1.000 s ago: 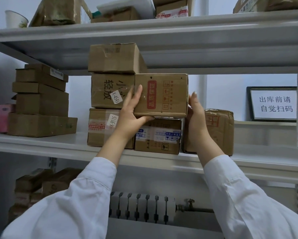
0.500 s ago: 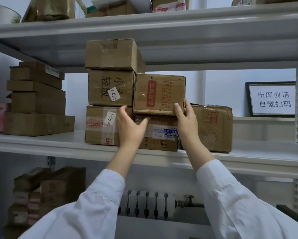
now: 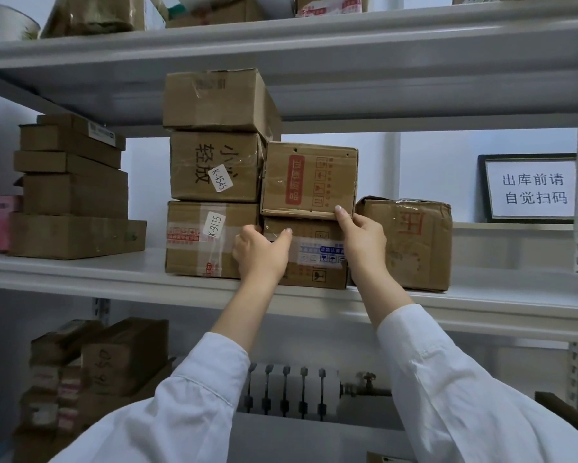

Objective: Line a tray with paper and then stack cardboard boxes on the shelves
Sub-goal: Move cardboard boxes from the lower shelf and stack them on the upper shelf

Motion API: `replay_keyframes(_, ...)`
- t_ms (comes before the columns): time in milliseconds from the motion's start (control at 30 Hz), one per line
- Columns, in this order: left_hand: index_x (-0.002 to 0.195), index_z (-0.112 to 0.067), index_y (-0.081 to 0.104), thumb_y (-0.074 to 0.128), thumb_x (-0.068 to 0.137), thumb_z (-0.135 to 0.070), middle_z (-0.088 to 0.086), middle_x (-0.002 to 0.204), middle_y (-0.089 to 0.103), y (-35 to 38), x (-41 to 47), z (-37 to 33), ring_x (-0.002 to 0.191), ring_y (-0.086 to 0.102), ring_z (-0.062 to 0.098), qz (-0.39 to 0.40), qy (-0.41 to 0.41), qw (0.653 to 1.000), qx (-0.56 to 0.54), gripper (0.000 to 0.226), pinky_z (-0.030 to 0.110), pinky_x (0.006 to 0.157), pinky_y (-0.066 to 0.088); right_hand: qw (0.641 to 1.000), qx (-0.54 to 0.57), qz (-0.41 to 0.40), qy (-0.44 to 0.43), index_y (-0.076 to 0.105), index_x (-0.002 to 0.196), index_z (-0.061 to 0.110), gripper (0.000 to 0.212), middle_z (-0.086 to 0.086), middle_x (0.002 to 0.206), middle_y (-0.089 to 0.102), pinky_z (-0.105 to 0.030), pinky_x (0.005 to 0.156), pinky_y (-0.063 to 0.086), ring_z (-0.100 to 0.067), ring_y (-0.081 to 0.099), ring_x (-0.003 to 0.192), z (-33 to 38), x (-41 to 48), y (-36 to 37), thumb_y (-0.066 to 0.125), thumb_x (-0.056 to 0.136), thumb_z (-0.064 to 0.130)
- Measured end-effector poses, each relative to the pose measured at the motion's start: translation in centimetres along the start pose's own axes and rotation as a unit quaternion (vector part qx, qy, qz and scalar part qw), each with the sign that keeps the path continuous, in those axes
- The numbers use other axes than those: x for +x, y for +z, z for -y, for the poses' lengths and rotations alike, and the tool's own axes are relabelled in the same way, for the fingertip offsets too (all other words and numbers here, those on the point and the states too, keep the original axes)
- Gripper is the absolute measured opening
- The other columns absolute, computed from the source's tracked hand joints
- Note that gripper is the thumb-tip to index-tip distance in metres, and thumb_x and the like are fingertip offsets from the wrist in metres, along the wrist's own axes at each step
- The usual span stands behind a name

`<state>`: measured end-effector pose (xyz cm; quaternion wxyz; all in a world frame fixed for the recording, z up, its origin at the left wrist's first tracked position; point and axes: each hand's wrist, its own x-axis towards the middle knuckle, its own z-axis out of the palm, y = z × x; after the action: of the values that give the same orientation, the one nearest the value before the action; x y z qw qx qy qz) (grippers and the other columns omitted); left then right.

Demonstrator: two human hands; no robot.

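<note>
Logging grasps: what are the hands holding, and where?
Right hand grips red-labelled brown cardboard box, lower right corner; left hand touches taped cardboard box beneath.

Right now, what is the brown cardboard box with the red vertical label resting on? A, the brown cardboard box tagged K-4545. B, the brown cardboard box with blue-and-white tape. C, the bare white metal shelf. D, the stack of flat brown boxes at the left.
B: the red-labelled box sits directly on top of the blue-taped box, which itself stands on the white shelf.
</note>
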<state>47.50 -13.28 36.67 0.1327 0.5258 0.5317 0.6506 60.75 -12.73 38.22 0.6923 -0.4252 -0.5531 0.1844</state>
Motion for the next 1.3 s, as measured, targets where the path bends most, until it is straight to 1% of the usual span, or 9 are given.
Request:
replay_keyframes(167, 0.134, -0.011, 0.03, 0.063, 0.083, -0.041, 0.012, 0.142, 0.031, 0.7, -0.9, 0.2, 0.13, 0.028, 0.03, -0.063, 0.067, 0.994, 0.064, 0.068, 0.04, 0.104, 0.029, 0.991, -0.042, -0.067, -0.106, 0.064, 0.078, 0.011, 0.036, 0.003, 0.071, 0.06, -0.013, 0.059, 0.039, -0.01, 0.053, 0.069, -0.2, -0.5, -1.6, 0.047, 0.096, 0.037)
replay_keyframes(267, 0.135, -0.013, 0.026, 0.07, 0.075, -0.046, 0.013, 0.142, 0.027, 2.0, -1.8, 0.0, 0.13, 0.028, 0.032, -0.079, 0.099, 0.989, 0.078, 0.081, 0.042, 0.107, 0.025, 0.969, -0.09, -0.171, -0.152, 0.065, 0.1, 0.013, 0.019, -0.005, 0.103, 0.059, -0.021, 0.087, 0.042, -0.019, 0.052, 0.101, -0.7, -0.1, -3.3, 0.055, 0.093, 0.028)
replay_keyframes(400, 0.136, -0.011, 0.028, 0.079, 0.065, -0.045, 0.014, 0.141, 0.027, 3.5, -2.9, -0.5, 0.129, 0.028, 0.033, -0.116, 0.121, 0.983, 0.078, 0.094, 0.044, 0.106, 0.025, 0.938, -0.207, -0.261, -0.092, 0.045, 0.131, 0.023, 0.057, -0.006, 0.141, 0.034, -0.04, 0.108, 0.022, -0.027, 0.031, 0.13, -1.7, 0.8, -5.5, 0.068, 0.08, 0.037)
replay_keyframes(533, 0.112, -0.004, 0.05, 0.065, 0.078, -0.03, 0.011, 0.113, 0.05, 5.0, -4.7, -1.2, 0.104, 0.047, 0.02, -0.172, 0.287, 0.942, -0.028, 0.046, 0.031, 0.091, 0.036, 0.948, -0.185, -0.258, 0.009, 0.027, 0.143, 0.018, 0.082, -0.01, 0.15, 0.024, -0.045, 0.112, 0.018, -0.032, 0.026, 0.137, -2.5, 1.6, -7.7, 0.067, 0.078, 0.049)
replay_keyframes(633, 0.09, -0.009, 0.058, 0.05, 0.085, -0.018, -0.001, 0.085, 0.055, 6.3, -6.9, -2.3, 0.072, 0.049, 0.003, -0.022, 0.362, 0.929, -0.078, 0.013, 0.017, 0.064, 0.039, 0.96, -0.15, -0.228, 0.065, 0.025, 0.145, 0.014, 0.076, -0.013, 0.15, 0.027, -0.043, 0.112, 0.017, -0.032, 0.026, 0.138, -3.6, 1.9, -8.6, 0.056, 0.086, 0.051)
replay_keyframes(800, 0.136, -0.01, 0.043, 0.049, 0.09, -0.025, 0.011, 0.122, 0.058, 9.3, -8.0, -3.3, 0.099, 0.062, 0.021, 0.161, 0.166, 0.973, -0.02, 0.049, 0.035, 0.089, 0.05, 0.974, -0.125, -0.157, 0.102, 0.023, 0.146, 0.013, 0.075, -0.014, 0.15, 0.031, -0.045, 0.112, 0.023, -0.033, 0.03, 0.138, -4.9, 2.1, -9.7, 0.048, 0.089, 0.054)
replay_keyframes(933, 0.15, -0.013, -0.001, 0.053, 0.088, -0.023, 0.006, 0.137, 0.035, 10.3, -7.7, -3.7, 0.073, 0.065, 0.022, 0.271, -0.017, 0.96, -0.07, 0.083, 0.025, 0.051, 0.049, 0.984, -0.08, -0.116, 0.106, 0.032, 0.141, 0.008, 0.07, -0.014, 0.142, 0.043, -0.047, 0.106, 0.034, -0.033, 0.043, 0.129, -5.6, 2.3, -10.2, 0.047, 0.09, 0.054)
replay_keyframes(1067, 0.15, -0.013, 0.001, 0.058, 0.083, -0.027, 0.011, 0.14, 0.035, 10.8, -7.7, -3.2, 0.069, 0.063, 0.02, 0.248, -0.054, 0.962, -0.104, 0.089, 0.024, 0.047, 0.045, 0.989, -0.071, -0.093, 0.095, 0.042, 0.127, 0.007, 0.061, -0.013, 0.13, 0.053, -0.047, 0.099, 0.042, -0.032, 0.051, 0.117, -5.8, 1.8, -10.6, 0.046, 0.09, 0.054)
replay_keyframes(1300, 0.145, -0.005, 0.023, 0.056, 0.08, -0.042, 0.014, 0.15, 0.022, 10.0, -10.0, -3.0, 0.13, 0.041, 0.034, 0.173, -0.01, 0.984, -0.044, 0.082, 0.043, 0.108, 0.036, 0.987, -0.092, -0.116, 0.06, 0.041, 0.128, 0.009, 0.058, -0.011, 0.13, 0.05, -0.048, 0.099, 0.041, -0.032, 0.049, 0.118, -6.1, 1.1, -11.1, 0.049, 0.089, 0.051)
